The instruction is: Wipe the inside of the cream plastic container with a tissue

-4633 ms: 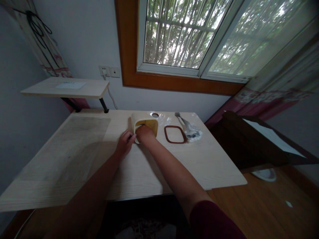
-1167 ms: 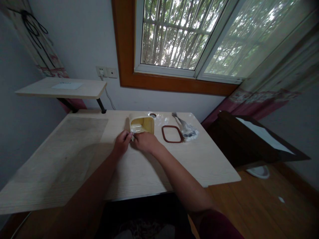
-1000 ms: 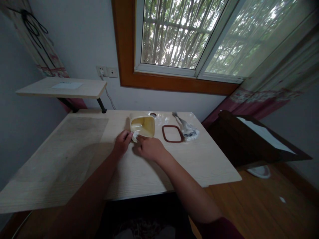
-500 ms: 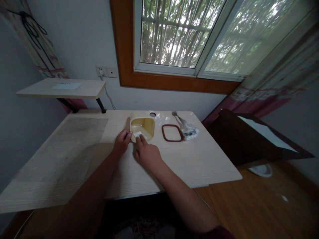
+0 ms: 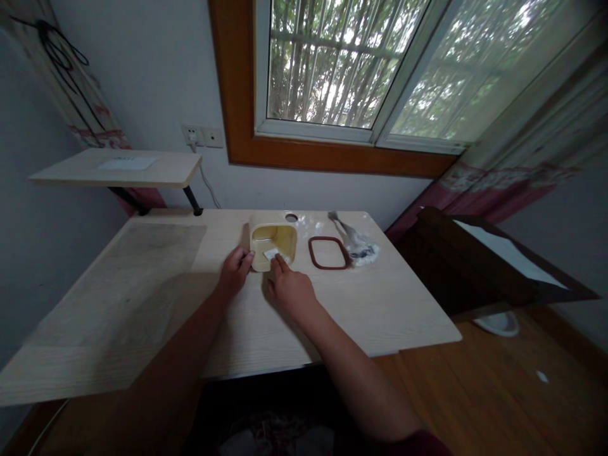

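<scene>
A cream-yellow plastic container (image 5: pixel 259 261) with rounded corners stands on the table, its hollow facing up and towards me. At its left front edge, my left hand (image 5: pixel 234 268) is closed on the rim, thumb on top. My right hand (image 5: pixel 291 288) reaches over the near rim, fingers pressing a small white piece, maybe a folded tissue (image 5: pixel 270 253), against the inner side. A reddish-brown square ring with rounded corners (image 5: pixel 310 253) lies flat to the right of the container. Touching or close to it is a clear plastic bag (image 5: pixel 363 249) with something dark inside.
The pale wooden table (image 5: pixel 380 304) has a round hole (image 5: pixel 291 218) near its back edge. A raised shelf (image 5: pixel 166 166) with a paper sheet stands back left. A window (image 5: pixel 342 69) is behind, and dark brown furniture (image 5: pixel 441 272) is at the right.
My right hand and the white piece have shifted right along the inside of the container's near side. The container has moved slightly right; my left hand stays on its rim.
</scene>
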Demonstrator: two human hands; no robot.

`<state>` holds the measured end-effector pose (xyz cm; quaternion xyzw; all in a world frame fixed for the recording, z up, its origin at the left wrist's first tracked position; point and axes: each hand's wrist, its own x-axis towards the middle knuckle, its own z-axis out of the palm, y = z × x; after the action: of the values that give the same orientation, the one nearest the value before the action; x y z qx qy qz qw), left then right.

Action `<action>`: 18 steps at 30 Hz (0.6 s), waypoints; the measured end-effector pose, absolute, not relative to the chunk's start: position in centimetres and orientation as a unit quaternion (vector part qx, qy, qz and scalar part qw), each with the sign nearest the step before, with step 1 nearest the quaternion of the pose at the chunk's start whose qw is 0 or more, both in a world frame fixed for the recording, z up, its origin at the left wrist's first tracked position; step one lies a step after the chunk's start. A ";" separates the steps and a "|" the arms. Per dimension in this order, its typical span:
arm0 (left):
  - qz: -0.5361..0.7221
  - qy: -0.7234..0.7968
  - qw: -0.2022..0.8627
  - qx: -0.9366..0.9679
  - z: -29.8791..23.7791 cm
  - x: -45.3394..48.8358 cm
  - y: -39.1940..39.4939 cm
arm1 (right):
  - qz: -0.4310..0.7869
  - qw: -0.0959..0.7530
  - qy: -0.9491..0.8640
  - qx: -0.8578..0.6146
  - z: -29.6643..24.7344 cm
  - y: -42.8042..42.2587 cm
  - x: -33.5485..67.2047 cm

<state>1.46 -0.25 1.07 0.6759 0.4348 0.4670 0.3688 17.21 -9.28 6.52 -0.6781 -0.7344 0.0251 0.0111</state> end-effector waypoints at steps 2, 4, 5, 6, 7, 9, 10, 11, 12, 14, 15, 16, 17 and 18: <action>0.464 0.430 0.370 0.681 1.1 1.5 -0.4 | 0.035 0.028 -0.747 -0.663 6.5 -9.4 16.5; 0.460 0.425 0.370 0.687 1.1 1.5 -0.5 | 0.047 0.039 -0.758 -0.649 6.7 -9.6 15.8; 0.458 0.424 0.369 0.688 1.1 1.5 -0.5 | 0.053 0.040 -0.761 -0.645 6.8 -9.7 15.6; 0.458 0.425 0.369 0.688 1.1 1.5 -0.5 | 0.057 0.039 -0.763 -0.643 6.9 -9.7 15.5; 0.460 0.426 0.368 0.687 1.1 1.5 -0.5 | 0.060 0.035 -0.763 -0.643 7.0 -9.8 15.5; 0.462 0.427 0.369 0.685 1.1 1.4 -0.5 | 0.059 0.025 -0.758 -0.649 7.1 -9.8 16.0; 0.462 0.427 0.370 0.684 1.2 1.4 -0.5 | 0.057 0.018 -0.753 -0.656 7.2 -9.7 16.3; 0.462 0.428 0.370 0.683 1.2 1.4 -0.4 | 0.054 0.010 -0.745 -0.664 7.2 -9.7 16.7; 0.460 0.429 0.372 0.683 1.2 1.3 -0.4 | 0.052 0.002 -0.737 -0.674 7.2 -9.6 17.0; 0.458 0.429 0.378 0.680 1.4 1.4 -0.4 | 0.047 -0.010 -0.723 -0.689 7.2 -9.4 17.6; 0.459 0.430 0.382 0.677 1.4 1.4 -0.4 | 0.046 -0.014 -0.719 -0.694 7.2 -9.3 17.7; 0.459 0.430 0.386 0.675 1.5 1.4 -0.4 | 0.046 -0.014 -0.717 -0.695 7.2 -9.3 17.7; 0.460 0.429 0.390 0.672 1.6 1.4 -0.5 | 0.045 -0.012 -0.719 -0.693 7.2 -9.3 17.6; 0.462 0.428 0.394 0.669 1.6 1.4 -0.5 | 0.046 -0.006 -0.724 -0.689 7.1 -9.3 17.4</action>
<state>1.41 -0.52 1.58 0.6688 0.4282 0.4625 0.3943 17.39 -9.30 7.14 -0.6886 -0.7236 0.0459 -0.0057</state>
